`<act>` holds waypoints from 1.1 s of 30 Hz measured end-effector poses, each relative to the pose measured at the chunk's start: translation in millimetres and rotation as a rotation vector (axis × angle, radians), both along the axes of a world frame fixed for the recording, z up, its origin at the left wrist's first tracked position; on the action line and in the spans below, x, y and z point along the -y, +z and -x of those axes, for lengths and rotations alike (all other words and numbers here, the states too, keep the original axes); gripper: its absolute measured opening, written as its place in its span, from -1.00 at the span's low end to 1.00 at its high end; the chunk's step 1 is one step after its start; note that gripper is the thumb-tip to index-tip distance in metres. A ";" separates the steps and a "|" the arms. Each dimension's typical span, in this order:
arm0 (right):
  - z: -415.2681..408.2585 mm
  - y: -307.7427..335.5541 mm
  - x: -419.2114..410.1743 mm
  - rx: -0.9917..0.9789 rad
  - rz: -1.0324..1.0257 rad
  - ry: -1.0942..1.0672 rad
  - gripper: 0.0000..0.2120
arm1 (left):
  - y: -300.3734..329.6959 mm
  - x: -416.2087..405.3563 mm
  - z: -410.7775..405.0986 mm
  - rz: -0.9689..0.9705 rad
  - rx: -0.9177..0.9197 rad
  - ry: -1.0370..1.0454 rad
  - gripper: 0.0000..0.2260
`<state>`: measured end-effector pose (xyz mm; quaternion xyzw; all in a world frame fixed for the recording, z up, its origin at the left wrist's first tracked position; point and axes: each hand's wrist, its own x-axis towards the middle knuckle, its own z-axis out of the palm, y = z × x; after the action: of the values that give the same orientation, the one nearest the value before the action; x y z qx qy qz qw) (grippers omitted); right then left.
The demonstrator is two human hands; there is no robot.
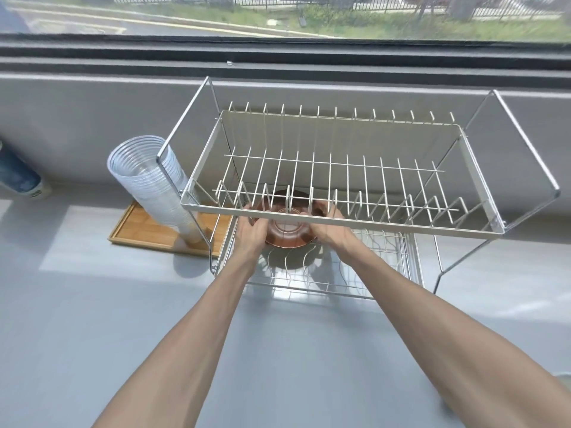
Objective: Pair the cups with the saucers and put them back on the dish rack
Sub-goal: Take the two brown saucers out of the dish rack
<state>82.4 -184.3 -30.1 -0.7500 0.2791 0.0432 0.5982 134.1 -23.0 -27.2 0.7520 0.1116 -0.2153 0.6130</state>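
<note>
A brown saucer (285,233) sits between my two hands, under the front rail of the dish rack's upper tier (340,222) and above the lower wire shelf (355,273). My left hand (250,231) grips its left rim and my right hand (332,228) grips its right rim. The upper tier's wires partly hide the saucer's far side. I cannot tell whether a cup sits on it. The upper tier holds nothing.
A tall stack of clear plastic cups (151,180) leans on a wooden tray (142,230) left of the rack. A grey ledge and a window run behind. A shoe (21,177) shows at the far left.
</note>
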 end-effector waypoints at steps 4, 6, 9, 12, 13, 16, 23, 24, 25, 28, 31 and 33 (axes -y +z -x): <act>16.6 7.9 -5.6 -0.052 0.067 0.028 -0.37 | 8.6 -1.4 16.7 0.016 0.024 0.023 -0.45; 28.5 12.1 -7.1 -0.034 0.138 0.031 -0.40 | 11.8 -2.4 26.5 0.043 -0.001 0.046 -0.48; 44.6 19.0 -9.9 -0.011 0.148 0.014 -0.55 | 12.9 -5.2 41.7 0.091 -0.010 0.036 -0.57; 65.3 18.2 -9.9 0.037 0.121 -0.017 -0.42 | 16.1 -10.1 59.9 0.120 -0.005 0.015 -0.59; 73.6 20.1 -11.5 0.056 0.128 -0.018 -0.40 | 17.7 -11.5 66.5 0.127 0.000 0.014 -0.58; 99.5 23.3 -15.9 0.065 0.117 -0.041 -0.43 | 20.5 -17.2 87.2 0.141 0.020 -0.003 -0.56; 166.5 31.4 -27.0 0.108 0.070 -0.118 -0.41 | 31.4 -32.2 143.8 0.177 0.037 -0.062 -0.60; 177.1 33.2 -29.1 0.121 0.063 -0.126 -0.42 | 33.5 -34.6 152.7 0.189 0.036 -0.070 -0.59; 187.7 34.8 -30.6 0.125 0.057 -0.136 -0.42 | 34.2 -36.8 161.9 0.204 0.032 -0.082 -0.59; 221.5 34.2 -35.8 0.131 0.051 -0.180 -0.43 | 34.7 -43.4 191.4 0.215 0.029 -0.126 -0.58; 258.0 32.7 -44.2 0.143 0.075 -0.219 -0.54 | 34.4 -45.5 218.8 0.215 0.031 -0.176 -0.61; 280.1 27.6 -48.7 0.147 0.073 -0.254 -0.62 | 31.9 -47.0 236.3 0.212 0.025 -0.215 -0.63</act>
<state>-197.7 -135.6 -2.6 -0.7312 0.3284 -0.0982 0.5898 -102.2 24.0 4.8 0.6933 -0.0006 -0.2806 0.6638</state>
